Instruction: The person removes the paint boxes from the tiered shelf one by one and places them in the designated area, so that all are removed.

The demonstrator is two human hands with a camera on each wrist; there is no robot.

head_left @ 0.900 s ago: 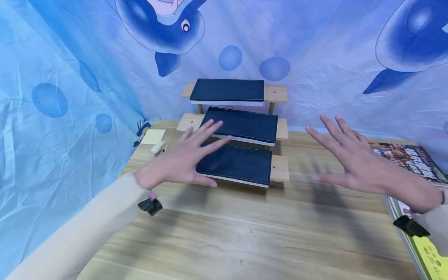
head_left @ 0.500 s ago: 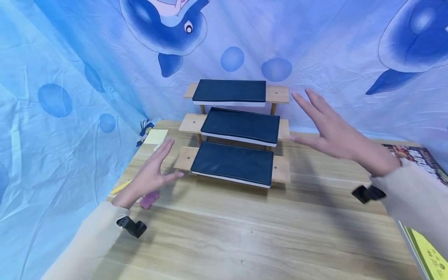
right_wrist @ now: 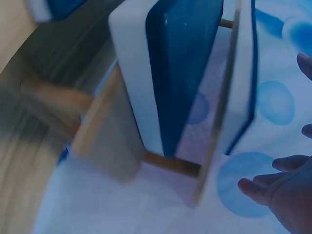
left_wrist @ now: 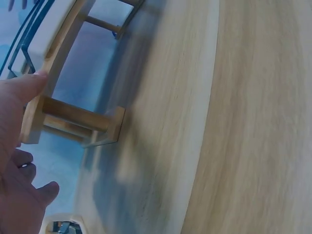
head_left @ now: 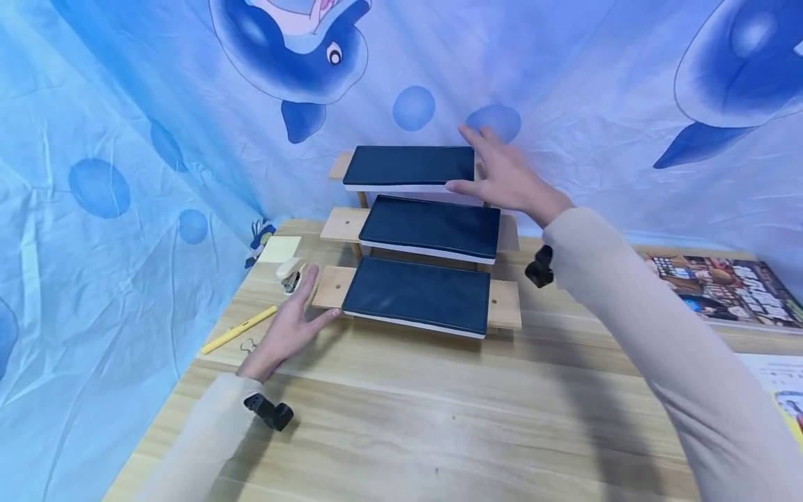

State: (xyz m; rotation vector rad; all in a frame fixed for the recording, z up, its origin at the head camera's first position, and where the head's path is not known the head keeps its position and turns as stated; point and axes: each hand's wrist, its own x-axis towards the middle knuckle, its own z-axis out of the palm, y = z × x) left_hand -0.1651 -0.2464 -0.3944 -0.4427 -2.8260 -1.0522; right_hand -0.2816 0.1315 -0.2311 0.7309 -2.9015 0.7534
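Observation:
A three-tier wooden stand (head_left: pixel 504 314) is at the back of the table. On each tier lies a dark navy flat slab with a white underside: the top slab (head_left: pixel 410 164), the middle slab (head_left: pixel 433 226) and the bottom slab (head_left: pixel 417 294). My left hand (head_left: pixel 285 335) is at the left end of the bottom tier, thumb and fingers spread apart; in the left wrist view its thumb (left_wrist: pixel 29 87) meets the board's edge. Over the right end of the top tier is my right hand (head_left: pixel 505 178), fingers extended; contact there cannot be made out.
Left of the stand are a white stapler (head_left: pixel 291 272), a yellow pen-like stick (head_left: pixel 238 331), a small metal clip (head_left: pixel 248 345) and pale sticky notes (head_left: pixel 279 249). A magazine (head_left: pixel 728 289) lies on the right. Behind hangs a blue dolphin-print curtain (head_left: pixel 564 84).
My right hand has moved left and away from me to the top tier. My left hand drew back left from over the stand, then came in to the bottom tier's left end.

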